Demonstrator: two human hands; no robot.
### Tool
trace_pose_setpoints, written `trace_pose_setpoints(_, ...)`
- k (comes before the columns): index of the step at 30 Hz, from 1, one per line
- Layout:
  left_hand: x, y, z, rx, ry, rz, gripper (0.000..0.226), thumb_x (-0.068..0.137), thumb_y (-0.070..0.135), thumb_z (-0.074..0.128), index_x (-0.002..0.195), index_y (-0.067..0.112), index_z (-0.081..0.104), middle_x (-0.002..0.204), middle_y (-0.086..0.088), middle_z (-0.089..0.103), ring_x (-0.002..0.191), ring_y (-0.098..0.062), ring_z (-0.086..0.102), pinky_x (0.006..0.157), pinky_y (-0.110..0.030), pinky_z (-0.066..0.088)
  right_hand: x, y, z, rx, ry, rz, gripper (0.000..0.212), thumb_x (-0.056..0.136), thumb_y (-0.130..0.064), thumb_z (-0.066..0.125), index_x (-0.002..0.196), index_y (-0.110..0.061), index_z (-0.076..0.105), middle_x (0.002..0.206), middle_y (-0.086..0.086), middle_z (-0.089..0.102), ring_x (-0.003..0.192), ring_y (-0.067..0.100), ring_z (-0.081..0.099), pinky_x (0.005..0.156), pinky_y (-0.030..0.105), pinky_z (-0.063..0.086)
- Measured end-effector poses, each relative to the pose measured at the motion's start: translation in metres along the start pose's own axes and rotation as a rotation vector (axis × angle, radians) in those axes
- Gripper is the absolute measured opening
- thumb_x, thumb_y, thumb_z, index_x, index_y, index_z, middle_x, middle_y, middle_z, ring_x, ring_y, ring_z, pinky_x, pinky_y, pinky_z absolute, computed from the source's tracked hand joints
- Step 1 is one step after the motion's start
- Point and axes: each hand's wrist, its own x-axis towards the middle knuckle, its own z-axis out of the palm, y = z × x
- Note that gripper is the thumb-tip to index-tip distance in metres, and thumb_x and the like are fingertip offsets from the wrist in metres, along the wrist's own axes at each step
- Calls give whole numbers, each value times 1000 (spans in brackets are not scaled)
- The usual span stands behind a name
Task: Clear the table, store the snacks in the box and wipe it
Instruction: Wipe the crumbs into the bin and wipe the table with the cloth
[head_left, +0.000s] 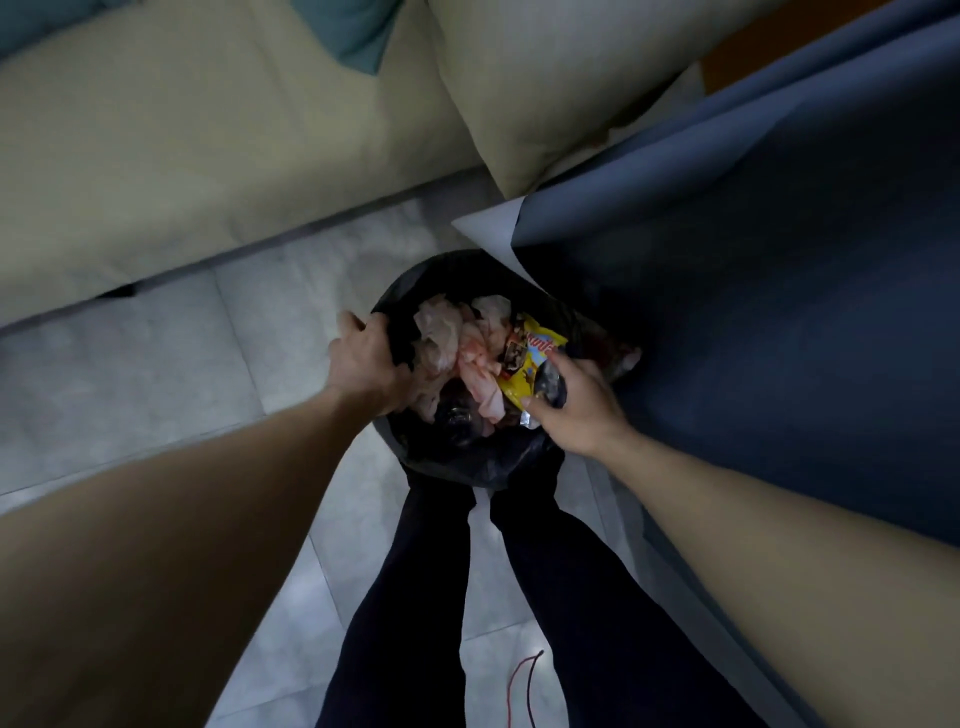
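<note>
Right hand (582, 410) grips bag rim (447, 465); yellow wrapper (530, 366) lettering apparently unreadable.

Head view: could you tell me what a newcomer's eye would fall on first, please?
The black bin bag at centre, stuffed with crumpled tissues and a yellow snack wrapper. Both hands grip its rim, the left hand on the left side, the right hand by the wrapper.
</note>
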Motion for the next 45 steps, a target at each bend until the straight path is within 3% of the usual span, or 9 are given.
trace_pose_setpoints(9,-94,-28,-84,11,200,7,37,85,13,57,119,4,47,114,-19,40,96,-45,50,85,-50,46,-72,-67,-26,-100,41,-184,74,88,-39,70,152,-23,36,143,4,40,133,23,39,107,24,28)
trace_pose_setpoints(15,-166,-21,-148,-22,338,55,29,85,6,56,112,3,47,108,-18,38,88,-42,50,80,-54,47,-128,-114,-74,-216,127,-296,73,88,-48,66,151,-28,35,147,1,38,132,27,34,111,33,28)
trace_pose_setpoints(21,-237,4,-200,-91,447,76,52,80,-2,53,131,4,43,117,-19,35,95,-42,47,89,-53,45,-186,-151,-130,-237,230,-430,71,88,-47,64,150,-25,38,145,3,42,126,28,38,108,35,33)
trace_pose_setpoints(26,-292,30,-225,-149,535,102,58,82,-9,47,138,3,39,118,-17,34,97,-40,48,91,-52,46,-230,-162,-164,-236,330,-511,69,90,-45,64,150,-21,39,145,2,46,125,27,38,108,36,33)
trace_pose_setpoints(33,-355,56,-242,-120,554,119,54,85,-5,47,136,12,35,106,-10,30,81,-41,55,76,-53,52,-286,-148,-191,-224,429,-545,68,91,-45,64,149,-19,41,142,4,50,120,29,40,104,37,36)
trace_pose_setpoints(39,-388,64,-235,-196,486,184,71,89,5,49,147,31,17,109,-10,34,83,-38,56,79,-52,54,-324,-126,-200,-190,523,-554,65,90,-41,66,147,-16,44,137,5,54,116,27,43,101,36,38)
trace_pose_setpoints(45,-421,65,-220,-257,445,324,77,90,10,44,146,46,6,105,-6,36,84,-37,53,76,-53,52,-359,-90,-188,-135,637,-498,65,88,-39,69,144,-14,49,136,5,56,112,28,43,95,33,35)
